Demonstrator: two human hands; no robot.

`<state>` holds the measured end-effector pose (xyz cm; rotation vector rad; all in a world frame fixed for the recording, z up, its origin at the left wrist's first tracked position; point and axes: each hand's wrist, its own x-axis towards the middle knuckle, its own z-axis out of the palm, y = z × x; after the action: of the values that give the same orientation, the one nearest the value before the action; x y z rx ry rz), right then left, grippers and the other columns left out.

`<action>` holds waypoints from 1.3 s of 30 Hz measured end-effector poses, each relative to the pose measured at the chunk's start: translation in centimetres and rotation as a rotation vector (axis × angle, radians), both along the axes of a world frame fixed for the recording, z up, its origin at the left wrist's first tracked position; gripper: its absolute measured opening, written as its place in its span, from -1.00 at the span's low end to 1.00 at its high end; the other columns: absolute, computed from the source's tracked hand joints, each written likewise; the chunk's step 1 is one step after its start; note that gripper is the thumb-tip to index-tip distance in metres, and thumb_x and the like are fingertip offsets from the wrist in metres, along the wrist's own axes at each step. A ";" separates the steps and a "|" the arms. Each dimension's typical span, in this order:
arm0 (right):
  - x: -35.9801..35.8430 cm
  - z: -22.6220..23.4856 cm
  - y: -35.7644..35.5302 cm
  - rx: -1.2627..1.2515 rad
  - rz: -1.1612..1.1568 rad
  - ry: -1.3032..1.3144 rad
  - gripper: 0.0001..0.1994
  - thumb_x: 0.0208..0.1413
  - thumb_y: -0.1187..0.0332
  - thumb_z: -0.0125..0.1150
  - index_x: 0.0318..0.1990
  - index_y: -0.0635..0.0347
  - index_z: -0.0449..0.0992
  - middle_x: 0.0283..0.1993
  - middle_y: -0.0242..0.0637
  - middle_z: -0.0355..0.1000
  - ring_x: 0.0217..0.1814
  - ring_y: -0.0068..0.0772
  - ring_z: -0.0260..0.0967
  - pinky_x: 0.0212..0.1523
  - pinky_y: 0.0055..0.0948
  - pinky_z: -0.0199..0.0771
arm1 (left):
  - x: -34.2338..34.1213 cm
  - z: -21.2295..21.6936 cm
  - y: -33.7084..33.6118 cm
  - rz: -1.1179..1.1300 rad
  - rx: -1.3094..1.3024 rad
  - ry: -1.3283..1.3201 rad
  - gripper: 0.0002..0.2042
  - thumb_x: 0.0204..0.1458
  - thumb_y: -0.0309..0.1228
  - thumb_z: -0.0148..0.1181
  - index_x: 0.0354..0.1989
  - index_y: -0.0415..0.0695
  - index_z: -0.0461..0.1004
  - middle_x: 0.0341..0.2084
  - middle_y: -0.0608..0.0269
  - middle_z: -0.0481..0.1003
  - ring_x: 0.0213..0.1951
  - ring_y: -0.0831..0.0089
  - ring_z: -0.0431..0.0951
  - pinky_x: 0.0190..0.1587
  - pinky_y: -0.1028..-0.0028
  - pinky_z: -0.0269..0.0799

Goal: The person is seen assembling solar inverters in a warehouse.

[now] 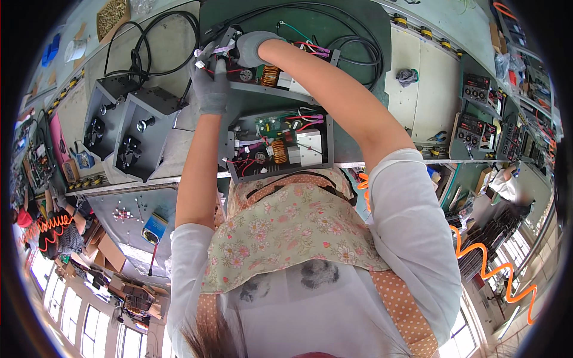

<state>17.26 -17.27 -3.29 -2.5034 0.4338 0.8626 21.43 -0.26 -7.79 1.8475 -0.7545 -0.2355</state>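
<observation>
dark green mat (376, 18) beneath a nearer open housing (280, 152), a farther housing (271, 90) and looped black cable (380, 56)

Your two gloved hands (212, 92) (252, 49), two wired grey housings (256, 90) (286, 172) before you, two copper-coloured coils (270, 76) (279, 151), one in each, two more grey housings (107, 128) (143, 140) to your left, two groups of looped black cable (147, 73) (380, 56), one floral apron (286, 227) on you

the grey-gloved left hand (212, 89) and grey-gloved right hand (250, 49) are at an open, grey metal box (262, 90) (copper-wound ring coil (270, 76) inside).
</observation>
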 end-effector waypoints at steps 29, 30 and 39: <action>-4.2 0.4 4.5 -0.165 0.019 -0.207 -0.45 -0.27 0.00 0.25 -0.14 0.19 0.61 -0.05 -0.07 0.49 0.09 -0.08 0.35 0.05 -0.19 0.36 | 0.9 -0.4 -0.3 -0.023 0.018 0.055 -0.55 0.03 -0.45 0.19 0.17 -0.06 0.45 0.06 -0.03 0.42 0.13 0.10 0.43 0.22 0.27 0.29; -4.2 0.5 4.4 -0.159 0.028 -0.185 -0.46 -0.27 -0.01 0.25 -0.14 0.19 0.62 -0.05 -0.06 0.49 0.09 -0.07 0.35 0.05 -0.18 0.36 | 1.0 -0.5 -0.4 -0.020 0.017 0.053 -0.55 0.03 -0.45 0.19 0.17 -0.06 0.45 0.06 -0.03 0.42 0.13 0.10 0.43 0.22 0.27 0.29; -5.6 1.5 3.3 -0.123 0.073 -0.261 -0.35 -0.13 -0.16 0.23 0.02 0.15 0.55 0.02 -0.09 0.46 0.16 0.00 0.36 0.17 -0.10 0.38 | -0.3 2.5 -0.4 -0.026 0.092 -0.046 -0.56 0.03 -0.51 0.16 0.16 -0.03 0.46 -0.02 0.03 0.42 0.06 0.14 0.42 0.21 0.27 0.28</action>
<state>11.68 -13.98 -1.78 -2.7125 0.3175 0.5373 21.17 -0.64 -5.30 1.9361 -0.8117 -0.2494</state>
